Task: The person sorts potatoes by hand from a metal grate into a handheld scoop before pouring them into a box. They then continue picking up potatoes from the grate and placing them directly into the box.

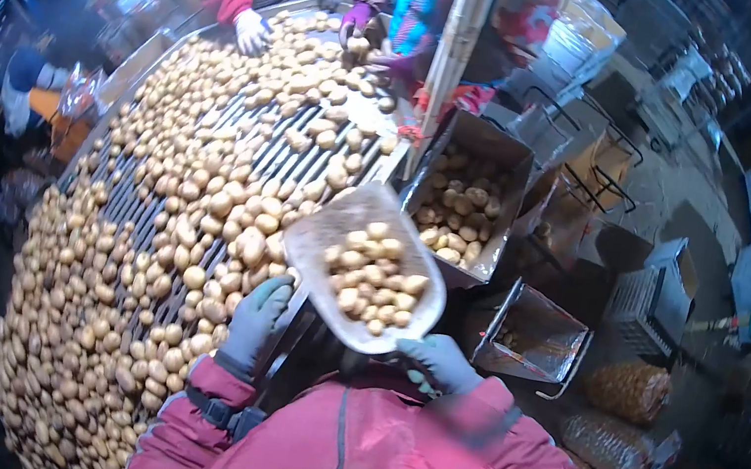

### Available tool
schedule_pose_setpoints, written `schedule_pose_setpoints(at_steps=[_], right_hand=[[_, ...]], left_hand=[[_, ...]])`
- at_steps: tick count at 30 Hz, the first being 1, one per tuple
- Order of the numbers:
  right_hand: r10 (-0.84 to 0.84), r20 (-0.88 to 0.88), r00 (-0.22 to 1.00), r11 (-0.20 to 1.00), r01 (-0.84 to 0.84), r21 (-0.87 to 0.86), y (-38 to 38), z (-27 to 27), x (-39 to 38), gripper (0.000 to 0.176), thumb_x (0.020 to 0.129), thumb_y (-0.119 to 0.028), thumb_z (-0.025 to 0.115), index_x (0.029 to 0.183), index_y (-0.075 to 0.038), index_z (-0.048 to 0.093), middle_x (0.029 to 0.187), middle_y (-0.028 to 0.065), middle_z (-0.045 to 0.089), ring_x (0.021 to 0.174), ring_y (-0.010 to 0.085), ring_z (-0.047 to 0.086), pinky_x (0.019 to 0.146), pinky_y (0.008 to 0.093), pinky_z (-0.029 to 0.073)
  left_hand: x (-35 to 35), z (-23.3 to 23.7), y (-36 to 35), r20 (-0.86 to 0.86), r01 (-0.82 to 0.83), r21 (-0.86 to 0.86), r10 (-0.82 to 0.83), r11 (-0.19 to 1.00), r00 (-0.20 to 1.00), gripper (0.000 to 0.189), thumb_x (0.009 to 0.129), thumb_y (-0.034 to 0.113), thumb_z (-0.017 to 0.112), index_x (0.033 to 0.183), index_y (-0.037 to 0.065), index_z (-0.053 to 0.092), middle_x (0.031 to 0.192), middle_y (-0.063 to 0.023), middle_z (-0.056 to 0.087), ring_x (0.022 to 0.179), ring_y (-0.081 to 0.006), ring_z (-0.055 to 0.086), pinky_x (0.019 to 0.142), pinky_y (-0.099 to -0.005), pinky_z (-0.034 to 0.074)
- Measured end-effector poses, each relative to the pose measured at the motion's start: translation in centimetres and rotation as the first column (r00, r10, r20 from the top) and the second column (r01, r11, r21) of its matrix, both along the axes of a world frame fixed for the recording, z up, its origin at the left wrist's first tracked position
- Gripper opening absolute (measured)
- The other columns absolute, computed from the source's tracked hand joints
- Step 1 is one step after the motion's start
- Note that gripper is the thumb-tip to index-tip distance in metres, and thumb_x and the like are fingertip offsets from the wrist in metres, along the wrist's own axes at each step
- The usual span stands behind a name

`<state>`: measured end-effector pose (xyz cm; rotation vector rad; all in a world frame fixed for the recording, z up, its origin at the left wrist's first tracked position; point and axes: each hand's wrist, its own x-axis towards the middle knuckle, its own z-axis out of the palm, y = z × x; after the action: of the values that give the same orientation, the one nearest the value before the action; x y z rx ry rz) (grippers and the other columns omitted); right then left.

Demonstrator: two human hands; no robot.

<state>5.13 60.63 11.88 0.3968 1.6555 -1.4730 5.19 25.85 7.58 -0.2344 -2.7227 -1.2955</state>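
Note:
My left hand (256,322), in a grey glove, is at the near edge of the slatted sorting table, beside the potatoes (195,173); its fingers point up and I cannot make out anything in them. My right hand (440,362), also gloved, is closed at the near right rim of a white plastic scoop-like basin (308,248). Small potatoes (374,280) lie inside this basin, which is tilted beside the table's right edge.
Across the table are two people, one with white-gloved hands (251,32), another with a purple glove (356,23). A pole (454,47) rises at the table's corner. To the right are a box of potatoes (488,264), a lined box (528,364) and filled bags (627,390).

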Motion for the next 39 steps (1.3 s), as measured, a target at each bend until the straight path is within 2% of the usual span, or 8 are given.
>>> schedule_pose_setpoints(at_steps=[3, 6, 14, 17, 21, 25, 30, 39], right_hand=[[-0.316, -0.430, 0.846, 0.939, 0.216, -0.266, 7.6, -8.5, 0.5, 0.040, 0.100, -0.036, 0.060, 0.099, 0.003, 0.069, 0.055, 0.0004, 0.052, 0.039, 0.0097, 0.041, 0.037, 0.0242, 0.032], [-0.560, -0.107, 0.822, 0.828, 0.551, -0.105, 13.5, -1.6, -4.0, 0.040, 0.102, -0.035, 0.057, 0.103, 0.003, 0.067, 0.053, 0.0000, 0.047, 0.036, 0.0106, 0.040, 0.034, 0.0262, 0.030], [-0.632, -0.295, 0.717, 0.656, 0.697, 0.288, 28.9, -6.9, -26.7, 0.024, 0.092, -0.036, 0.065, 0.091, -0.012, 0.068, 0.063, 0.0034, 0.060, 0.044, 0.0159, 0.052, 0.041, 0.0319, 0.040], [0.280, -0.721, 0.634, 0.611, 0.461, 0.643, 34.1, -13.3, -36.2, 0.026, 0.090, -0.036, 0.067, 0.085, -0.010, 0.070, 0.066, 0.0087, 0.065, 0.055, 0.0229, 0.062, 0.052, 0.0386, 0.049], [0.865, -0.338, 0.372, 0.259, 0.248, 0.934, 33.7, -11.5, -41.3, 0.031, 0.091, -0.035, 0.064, 0.099, -0.006, 0.068, 0.083, 0.0135, 0.069, 0.070, 0.0290, 0.068, 0.062, 0.0421, 0.053], [0.634, -0.558, 0.536, 0.486, 0.286, 0.826, 34.6, -11.8, -37.9, 0.029, 0.093, -0.038, 0.062, 0.097, -0.009, 0.068, 0.075, 0.0081, 0.063, 0.061, 0.0229, 0.061, 0.054, 0.0373, 0.048], [-0.571, -0.392, 0.721, 0.753, 0.650, 0.100, 37.4, -10.8, -27.2, 0.029, 0.096, -0.042, 0.060, 0.095, -0.014, 0.067, 0.064, 0.0012, 0.056, 0.050, 0.0154, 0.053, 0.044, 0.0314, 0.043], [-0.316, -0.213, 0.925, 0.898, 0.364, 0.247, 31.7, 1.9, -9.3, 0.033, 0.096, -0.046, 0.063, 0.101, -0.014, 0.066, 0.055, -0.0056, 0.048, 0.037, 0.0054, 0.039, 0.032, 0.0211, 0.029]], left_hand=[[-6.3, -2.9, 3.2, 0.043, -0.091, -0.122, 0.096, 0.988, 0.994, 0.059, 0.087, 0.026, 0.072, 0.138, 0.002, 0.053, 0.134, -0.0232, 0.056, 0.128, -0.0378, 0.051, 0.108, -0.0432, 0.040], [-11.4, -14.1, 1.3, 0.068, -0.006, -0.622, 0.061, 0.783, 0.996, 0.071, 0.085, 0.035, 0.072, 0.144, 0.005, 0.046, 0.146, -0.0228, 0.045, 0.140, -0.0441, 0.035, 0.117, -0.0516, 0.028], [-10.5, -6.5, 5.3, -0.075, -0.105, -0.669, 0.073, 0.736, 0.994, 0.078, 0.086, 0.048, 0.063, 0.149, 0.009, 0.041, 0.153, -0.0213, 0.037, 0.145, -0.0432, 0.027, 0.116, -0.0575, 0.022], [-10.5, -6.3, 5.3, -0.030, -0.086, -0.645, 0.088, 0.759, 0.996, 0.076, 0.086, 0.047, 0.063, 0.149, 0.010, 0.042, 0.152, -0.0208, 0.037, 0.145, -0.0431, 0.028, 0.116, -0.0576, 0.022], [-10.5, -5.7, 5.5, 0.012, -0.069, -0.649, 0.102, 0.757, 0.995, 0.075, 0.085, 0.047, 0.064, 0.148, 0.010, 0.044, 0.153, -0.0198, 0.037, 0.144, -0.0428, 0.028, 0.115, -0.0577, 0.023], [-10.4, -5.6, 5.4, 0.040, -0.079, -0.601, 0.129, 0.795, 0.991, 0.075, 0.085, 0.048, 0.066, 0.147, 0.012, 0.046, 0.152, -0.0201, 0.039, 0.144, -0.0430, 0.029, 0.115, -0.0582, 0.024], [-9.6, -11.5, 4.3, 0.194, -0.048, -0.628, 0.217, 0.777, 0.957, 0.073, 0.086, 0.051, 0.065, 0.147, 0.014, 0.046, 0.151, -0.0205, 0.040, 0.142, -0.0440, 0.032, 0.116, -0.0573, 0.024], [-10.4, -9.7, 4.5, -0.180, -0.164, -0.460, 0.090, 0.873, 0.980, 0.074, 0.081, 0.048, 0.067, 0.145, 0.016, 0.047, 0.152, -0.0197, 0.040, 0.144, -0.0401, 0.032, 0.117, -0.0533, 0.026]])
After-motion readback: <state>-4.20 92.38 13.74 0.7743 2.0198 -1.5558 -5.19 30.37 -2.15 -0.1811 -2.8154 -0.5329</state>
